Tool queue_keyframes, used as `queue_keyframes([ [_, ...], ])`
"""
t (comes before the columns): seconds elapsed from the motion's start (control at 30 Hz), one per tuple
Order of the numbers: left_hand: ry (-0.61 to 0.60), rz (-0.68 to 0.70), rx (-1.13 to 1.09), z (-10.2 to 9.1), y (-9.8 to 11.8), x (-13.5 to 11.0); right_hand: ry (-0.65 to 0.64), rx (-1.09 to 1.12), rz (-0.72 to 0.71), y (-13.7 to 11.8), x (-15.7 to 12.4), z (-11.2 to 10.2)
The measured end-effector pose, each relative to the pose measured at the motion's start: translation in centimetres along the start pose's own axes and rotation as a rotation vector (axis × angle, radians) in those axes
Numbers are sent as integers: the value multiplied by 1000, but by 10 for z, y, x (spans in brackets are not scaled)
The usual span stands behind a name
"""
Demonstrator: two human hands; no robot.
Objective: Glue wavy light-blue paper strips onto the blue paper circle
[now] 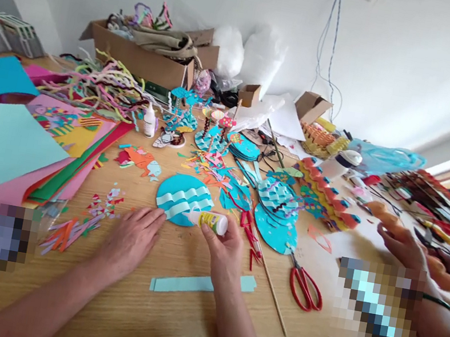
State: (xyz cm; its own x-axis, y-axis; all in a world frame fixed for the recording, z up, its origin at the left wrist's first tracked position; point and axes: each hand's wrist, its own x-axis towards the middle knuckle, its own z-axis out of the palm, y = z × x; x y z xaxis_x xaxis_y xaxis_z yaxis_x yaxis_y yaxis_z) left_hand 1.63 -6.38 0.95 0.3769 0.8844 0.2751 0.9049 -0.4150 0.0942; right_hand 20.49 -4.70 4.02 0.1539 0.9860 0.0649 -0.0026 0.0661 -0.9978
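Note:
My right hand [225, 253] is wrapped round a small white glue bottle [219, 224] with a yellow-green label. The bottle lies tilted sideways, its nozzle pointing left over the lower part of a round blue paper disc [168, 186]. Wavy pale-aqua paper strips [184, 199] cross the disc in rows. At the disc's lower left edge, my left hand [132, 236] lies flat, fingertips touching the edge by the end of a strip; its thumb is hidden. Flat pale-aqua strips [204, 286] lie on the table below, partly behind my right wrist.
Red-handled scissors [305, 287] and a thin wooden stick [271, 290] lie to the right. Decorated blue discs [275, 227] are stacked beyond. Coloured paper sheets [1, 152] cover the left side. A co-worker's hand [404, 252] holds an orange bumpy strip [388, 217] at far right.

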Motion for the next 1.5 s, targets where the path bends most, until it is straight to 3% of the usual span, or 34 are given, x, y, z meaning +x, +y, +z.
queue_keyframes([
  [0.67,79,36,-16,9,-8,-2,-26,-40,-33,6,1,3],
  [1.0,72,18,-20,6,-5,-2,-21,45,-14,-1,-3,-1],
  [1.5,51,21,8,8,-7,-1,-42,-9,-24,3,-1,4],
])
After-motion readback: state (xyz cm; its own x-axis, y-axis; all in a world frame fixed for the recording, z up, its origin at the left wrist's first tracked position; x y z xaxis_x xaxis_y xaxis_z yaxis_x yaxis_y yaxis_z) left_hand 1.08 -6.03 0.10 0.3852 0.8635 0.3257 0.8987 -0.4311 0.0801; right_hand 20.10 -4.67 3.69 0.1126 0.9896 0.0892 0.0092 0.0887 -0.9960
